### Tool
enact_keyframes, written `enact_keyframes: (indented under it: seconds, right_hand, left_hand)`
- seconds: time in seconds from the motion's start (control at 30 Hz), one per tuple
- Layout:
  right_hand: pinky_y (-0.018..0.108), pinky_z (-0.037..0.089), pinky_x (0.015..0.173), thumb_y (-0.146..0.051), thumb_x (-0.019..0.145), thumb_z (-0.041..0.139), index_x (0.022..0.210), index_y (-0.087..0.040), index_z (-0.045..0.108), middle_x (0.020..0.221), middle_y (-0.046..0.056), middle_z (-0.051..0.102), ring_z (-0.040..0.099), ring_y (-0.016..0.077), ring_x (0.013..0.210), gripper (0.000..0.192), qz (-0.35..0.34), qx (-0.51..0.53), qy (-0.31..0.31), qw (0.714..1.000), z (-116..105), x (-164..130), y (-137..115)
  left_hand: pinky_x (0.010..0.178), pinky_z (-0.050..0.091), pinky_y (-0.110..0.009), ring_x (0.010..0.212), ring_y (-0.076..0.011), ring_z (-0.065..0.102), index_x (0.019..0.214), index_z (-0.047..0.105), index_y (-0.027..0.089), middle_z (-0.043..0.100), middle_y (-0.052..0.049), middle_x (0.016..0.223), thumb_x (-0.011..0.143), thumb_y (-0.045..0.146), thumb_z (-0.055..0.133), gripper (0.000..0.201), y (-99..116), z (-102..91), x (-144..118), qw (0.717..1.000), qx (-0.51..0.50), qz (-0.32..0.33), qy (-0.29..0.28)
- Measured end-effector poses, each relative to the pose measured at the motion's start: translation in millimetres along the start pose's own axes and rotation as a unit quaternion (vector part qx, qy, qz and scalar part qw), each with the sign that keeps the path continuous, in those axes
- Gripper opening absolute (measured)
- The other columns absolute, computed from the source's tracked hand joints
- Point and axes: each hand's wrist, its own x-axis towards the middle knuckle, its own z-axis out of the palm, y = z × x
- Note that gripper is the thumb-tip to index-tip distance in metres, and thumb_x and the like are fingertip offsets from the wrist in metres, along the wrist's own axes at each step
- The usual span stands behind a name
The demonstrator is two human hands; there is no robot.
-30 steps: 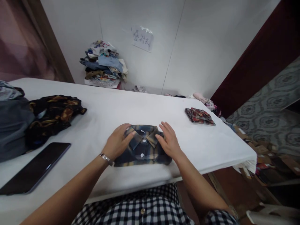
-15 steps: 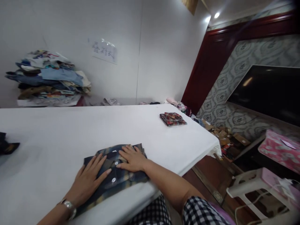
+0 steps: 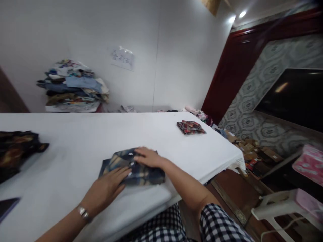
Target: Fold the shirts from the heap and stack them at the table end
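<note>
A folded blue, navy and tan plaid shirt [image 3: 143,175] with pale buttons lies on the white-covered table [image 3: 83,141], close to its front edge. My left hand [image 3: 107,188] rests at the shirt's near left side, fingers stretched over the cloth and slightly blurred. Across its upper right part lies my right hand [image 3: 150,157], palm down with fingers extended. Both hands touch the shirt, and neither visibly grips it. Part of the collar area and the right side are hidden under the right hand.
A folded red plaid shirt [image 3: 191,127] lies at the far right. Dark patterned clothing [image 3: 17,151] and a dark flat object [image 3: 7,206] are at left. Behind the table rises a clothes pile [image 3: 75,85]. A white stool [image 3: 275,205] stands right.
The shirt's near part no longer stretches toward the table's front edge; it is now a shorter bundle. My left hand moved off its middle to its near left side. The view swung left.
</note>
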Motion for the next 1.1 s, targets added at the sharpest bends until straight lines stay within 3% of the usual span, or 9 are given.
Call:
enact_keyframes:
  seconds: [0.1,0.17,0.27,0.33,0.4,0.47,0.57,0.67,1.1]
  right_hand:
    - [0.041,0.043,0.101,-0.045,0.089,0.053,0.109,-0.024,0.067,0.117,0.006,0.067,0.057,0.0213,0.115,0.032,-0.029,0.140,0.228,0.963,-25.3,-19.9,-21.4]
    - [0.035,0.051,0.086,-0.042,0.091,0.050,0.095,-0.022,0.070,0.093,0.005,0.071,0.065,0.0186,0.092,0.028,-0.067,0.209,0.317,0.923,-38.3,-40.0,-37.0]
    - [0.034,0.052,0.078,-0.037,0.089,0.054,0.082,-0.021,0.071,0.078,0.004,0.069,0.064,0.0176,0.079,0.024,-0.128,0.227,0.340,0.904,-42.4,-64.1,-52.1]
    - [0.035,0.051,0.079,-0.037,0.086,0.058,0.083,-0.020,0.071,0.078,0.004,0.070,0.065,0.0184,0.080,0.022,-0.102,0.271,0.304,0.908,-33.1,-67.0,-52.2]
    - [0.036,0.052,0.077,-0.040,0.082,0.063,0.093,-0.019,0.069,0.085,0.006,0.071,0.066,0.0190,0.080,0.025,-0.012,0.381,0.241,0.893,-15.8,-58.6,-44.1]
    - [0.036,0.054,0.074,-0.042,0.078,0.068,0.106,-0.019,0.063,0.095,0.008,0.071,0.068,0.0199,0.081,0.036,0.097,0.510,0.167,0.838,6.4,-44.2,-30.2]
    - [0.036,0.055,0.074,-0.045,0.078,0.069,0.108,-0.020,0.057,0.098,0.008,0.069,0.068,0.0198,0.085,0.040,0.215,0.632,0.078,0.740,39.3,-25.0,-7.3]
    - [0.035,0.054,0.079,-0.045,0.084,0.063,0.100,-0.018,0.059,0.092,0.007,0.068,0.067,0.0172,0.085,0.032,0.244,0.677,0.051,0.692,59.3,-16.0,7.1]
    - [0.024,0.053,0.051,-0.019,0.082,0.063,0.097,-0.016,0.057,0.075,-0.001,0.067,0.062,0.0124,0.061,0.016,0.243,0.714,0.173,0.634,68.0,34.3,-17.1]
  left_hand:
    - [0.086,0.052,-0.038,0.103,-0.0252,0.065,0.133,0.053,0.031,0.066,-0.005,0.123,0.087,0.037,0.040,0.048,10.6,-39.6,18.4,0.989,-0.026,-0.144,0.004]
    - [0.078,0.052,-0.037,0.091,-0.0262,0.068,0.133,0.053,0.029,0.073,-0.006,0.104,0.089,0.043,0.035,0.049,14.5,-70.1,31.8,0.975,-0.026,-0.218,0.020]
    - [0.076,0.050,-0.037,0.089,-0.0280,0.067,0.132,0.053,0.029,0.073,-0.007,0.098,0.090,0.044,0.033,0.049,19.3,-109.5,48.4,0.961,0.006,-0.261,0.094]
    - [0.077,0.050,-0.039,0.093,-0.0284,0.066,0.133,0.051,0.031,0.071,-0.006,0.105,0.091,0.043,0.034,0.048,22.5,-120.3,56.0,0.953,0.033,-0.260,0.148]
    - [0.083,0.050,-0.041,0.104,-0.0290,0.063,0.136,0.048,0.030,0.066,-0.007,0.121,0.092,0.040,0.035,0.047,23.6,-111.3,60.7,0.954,0.056,-0.229,0.183]
    - [0.092,0.048,-0.046,0.120,-0.0311,0.054,0.137,0.046,0.025,0.055,-0.009,0.137,0.092,0.034,0.035,0.047,21.1,-82.9,62.1,0.964,0.072,-0.178,0.183]
    - [0.095,0.046,-0.052,0.129,-0.0343,0.045,0.135,0.050,0.020,0.048,-0.012,0.143,0.091,0.026,0.036,0.046,12.9,-23.9,57.2,0.982,0.077,-0.134,0.109]
    - [0.097,0.046,-0.050,0.130,-0.0335,0.044,0.134,0.051,0.020,0.050,-0.011,0.142,0.092,0.025,0.036,0.045,7.2,15.9,49.8,0.987,0.074,-0.130,0.051]
    - [0.103,0.041,-0.051,0.131,-0.0342,0.043,0.134,0.052,0.016,0.048,-0.015,0.143,0.091,0.030,0.037,0.048,1.2,14.8,45.6,0.991,0.082,-0.081,0.069]
